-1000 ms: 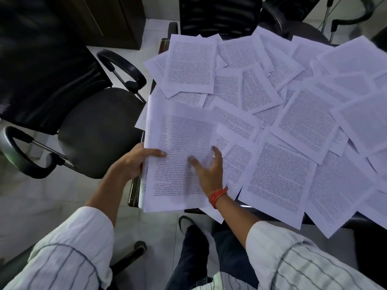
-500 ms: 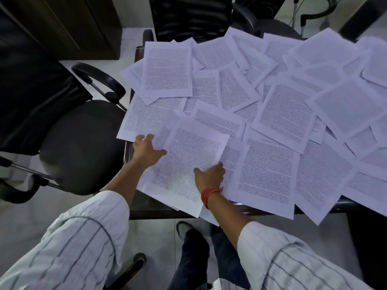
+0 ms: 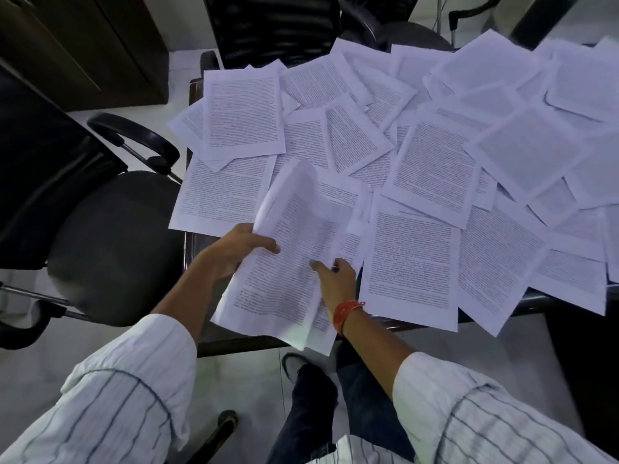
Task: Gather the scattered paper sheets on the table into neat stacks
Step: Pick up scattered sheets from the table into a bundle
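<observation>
Several white printed sheets (image 3: 435,169) lie scattered and overlapping across the dark table (image 3: 234,339). A small bundle of sheets (image 3: 288,262) is lifted off the table's near left corner, its top edge curling. My left hand (image 3: 234,252) grips the bundle's left edge, thumb on top. My right hand (image 3: 335,279), with an orange band at the wrist, holds the bundle's right side, thumb on the printed face and fingers behind the paper.
A black office chair (image 3: 110,249) with armrests stands close to the table's left side. More black chairs (image 3: 271,28) stand behind the table. A dark wooden cabinet (image 3: 83,45) is at the far left. My legs and shoes are below the table's near edge.
The sheets under my hands were lying flat on the table; now both hands have raised them off the surface as a bundle, tilted, with the top edge bending over.
</observation>
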Demonstrator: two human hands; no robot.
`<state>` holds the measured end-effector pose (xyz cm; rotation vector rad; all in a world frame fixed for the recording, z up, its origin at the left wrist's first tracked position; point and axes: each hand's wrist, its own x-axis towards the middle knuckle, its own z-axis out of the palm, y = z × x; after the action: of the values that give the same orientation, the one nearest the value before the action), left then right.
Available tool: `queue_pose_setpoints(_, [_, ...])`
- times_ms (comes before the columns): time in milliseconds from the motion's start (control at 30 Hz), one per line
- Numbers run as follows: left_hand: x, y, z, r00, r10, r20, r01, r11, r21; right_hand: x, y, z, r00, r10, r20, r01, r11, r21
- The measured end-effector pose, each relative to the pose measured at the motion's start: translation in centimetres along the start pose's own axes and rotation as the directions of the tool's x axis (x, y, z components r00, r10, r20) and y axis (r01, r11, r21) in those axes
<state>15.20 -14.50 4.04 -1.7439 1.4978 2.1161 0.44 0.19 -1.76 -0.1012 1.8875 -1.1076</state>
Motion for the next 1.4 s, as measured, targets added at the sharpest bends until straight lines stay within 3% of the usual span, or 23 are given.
queue_pose_setpoints(67, [0.1, 0.6, 0.6, 0.989, -0.005, 0.147, 0.023, 0.993, -0.117, -0.2, 0.6, -1.5, 0.992, -0.070, -0.102, 0.057, 0.990, -0.125])
queue_pose_setpoints(133, [0.8, 0.5, 2.0, 0.995, -0.016, 0.098, 0.024, 0.996, -0.082, -0.1, 1.2, -2.8, 0.974, -0.106, -0.199, 0.031, 0.937, -0.349])
queue_pose_setpoints(233, [2.6, -0.7, 4.1, 0.972, 0.060, -0.227, 0.015, 0.949, 0.314, 0.0, 1.6, -3.9, 0.963, -0.127, -0.237, -0.023, 0.839, -0.544])
queue_pose_setpoints(300, [2.9, -1.8, 5.6, 0.949, 0.122, -0.290, 0.065, 0.824, 0.562, -0.2, 1.8, -3.8, 0.964, -0.150, -0.218, -0.009, 0.804, -0.595])
queue_pose_setpoints(367, [2.3, -2.6, 7.3, 0.945, 0.152, -0.289, 0.082, 0.746, 0.660, -0.6, 1.8, -3.1, 0.971, -0.143, -0.194, -0.018, 0.759, -0.651])
queue_pose_setpoints(567, [1.0, -2.2, 9.9, 0.956, 0.084, -0.282, 0.114, 0.778, 0.617, -1.4, 1.8, -1.8, 0.976, -0.140, -0.168, -0.014, 0.729, -0.684])
queue_pose_setpoints(633, [0.6, -1.9, 9.8, 0.967, 0.098, -0.237, 0.050, 0.834, 0.550, -0.9, 1.7, -2.0, 0.977, -0.106, -0.187, -0.013, 0.838, -0.546])
queue_pose_setpoints(733, [-0.1, -1.4, 9.3, 0.959, 0.189, -0.211, -0.122, 0.949, 0.292, -0.6, 1.0, -2.6, 0.970, -0.082, -0.231, 0.027, 0.973, -0.231])
queue_pose_setpoints(867, [0.6, 0.6, 6.9, 0.901, 0.258, -0.348, -0.227, 0.965, 0.129, 1.0, -1.8, -2.7, 0.972, -0.188, -0.142, 0.152, 0.960, -0.235])
queue_pose_setpoints(933, [1.5, 1.3, 5.8, 0.908, 0.200, -0.367, -0.146, 0.974, 0.171, 2.9, -3.3, -2.2, 0.979, -0.202, -0.032, 0.180, 0.926, -0.331])
queue_pose_setpoints(1000, [2.5, 1.0, 5.5, 0.923, 0.145, -0.357, 0.024, 0.903, 0.429, 4.4, -4.1, -1.8, 0.982, -0.184, 0.030, 0.173, 0.841, -0.513])
queue_pose_setpoints(1100, [3.3, -0.1, 6.7, 0.953, 0.036, -0.302, 0.131, 0.849, 0.512, 4.8, -3.8, -1.7, 0.990, -0.143, 0.001, 0.104, 0.712, -0.695])
queue_pose_setpoints(1267, [3.4, 0.7, 8.3, 0.938, 0.063, -0.342, 0.135, 0.842, 0.523, 4.7, -1.9, -2.3, 0.985, -0.142, 0.101, 0.170, 0.659, -0.732])
queue_pose_setpoints(1400, [3.4, 1.5, 8.9, 0.896, 0.065, -0.439, 0.146, 0.891, 0.430, 5.1, -2.0, -4.3, 0.972, -0.192, 0.137, 0.236, 0.775, -0.586])
